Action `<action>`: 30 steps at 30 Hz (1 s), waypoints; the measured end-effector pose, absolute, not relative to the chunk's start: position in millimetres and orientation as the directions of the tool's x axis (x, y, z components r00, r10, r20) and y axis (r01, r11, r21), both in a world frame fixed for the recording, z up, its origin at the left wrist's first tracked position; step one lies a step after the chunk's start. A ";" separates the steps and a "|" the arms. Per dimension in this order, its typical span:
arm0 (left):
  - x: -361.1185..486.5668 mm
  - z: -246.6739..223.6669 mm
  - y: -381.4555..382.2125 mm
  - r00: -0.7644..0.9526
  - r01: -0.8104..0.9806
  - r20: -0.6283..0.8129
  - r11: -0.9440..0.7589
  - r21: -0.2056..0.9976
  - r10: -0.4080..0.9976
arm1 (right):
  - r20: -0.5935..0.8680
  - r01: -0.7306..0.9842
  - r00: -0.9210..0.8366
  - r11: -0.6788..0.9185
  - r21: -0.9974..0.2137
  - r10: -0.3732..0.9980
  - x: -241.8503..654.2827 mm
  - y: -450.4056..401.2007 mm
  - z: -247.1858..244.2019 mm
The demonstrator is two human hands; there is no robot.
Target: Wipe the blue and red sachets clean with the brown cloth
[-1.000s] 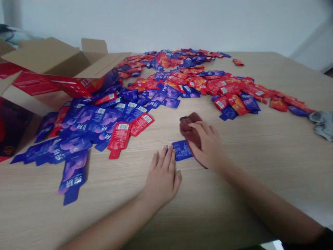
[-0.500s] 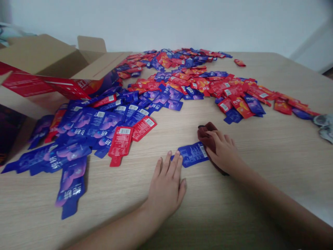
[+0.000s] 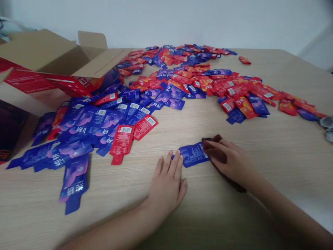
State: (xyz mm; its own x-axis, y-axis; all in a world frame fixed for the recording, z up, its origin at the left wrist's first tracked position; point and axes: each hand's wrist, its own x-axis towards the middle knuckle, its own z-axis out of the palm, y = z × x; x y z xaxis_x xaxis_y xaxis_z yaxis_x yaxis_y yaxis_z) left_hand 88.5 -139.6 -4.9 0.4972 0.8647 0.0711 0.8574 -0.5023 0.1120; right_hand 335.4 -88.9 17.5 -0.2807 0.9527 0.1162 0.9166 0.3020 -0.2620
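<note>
A blue printed pouch [image 3: 193, 155] lies flat on the wooden table, its barcode end to the right. My left hand [image 3: 168, 184] rests palm down with fingers stretched out, the fingertips on the pouch's narrow neck end. My right hand [image 3: 236, 163] is closed around a dark brown cloth [image 3: 217, 152], which touches the barcode end of the pouch and covers part of it. The cloth's lower edge hangs below the hand onto the table.
Blue pouches [image 3: 85, 121] and two red pouches [image 3: 122, 140] lie overlapping at the left. A long heap of red and blue pouches [image 3: 234, 86] runs across the back. An open cardboard box [image 3: 62, 64] stands at the back left. Something grey [image 3: 328, 121] sits at the right edge.
My right hand with the cloth has moved slightly down and to the right over the pouch's barcode end. My left hand has stayed in place. The view has shifted a little.
</note>
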 end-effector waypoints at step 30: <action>90.3 0.0 -137.0 0.507 0.854 0.031 -0.507 0.117 0.861 | 0.135 0.847 -0.449 0.469 -0.249 0.883 288.4 -95.3 18.9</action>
State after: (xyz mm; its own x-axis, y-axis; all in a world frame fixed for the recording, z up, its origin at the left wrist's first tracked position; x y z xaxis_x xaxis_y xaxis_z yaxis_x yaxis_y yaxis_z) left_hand 90.3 -137.0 0.0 0.5073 0.8612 0.0311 0.8539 -0.5072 0.1168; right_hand 288.4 -95.3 18.9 -0.4490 0.8833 0.1349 0.8474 0.4688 -0.2493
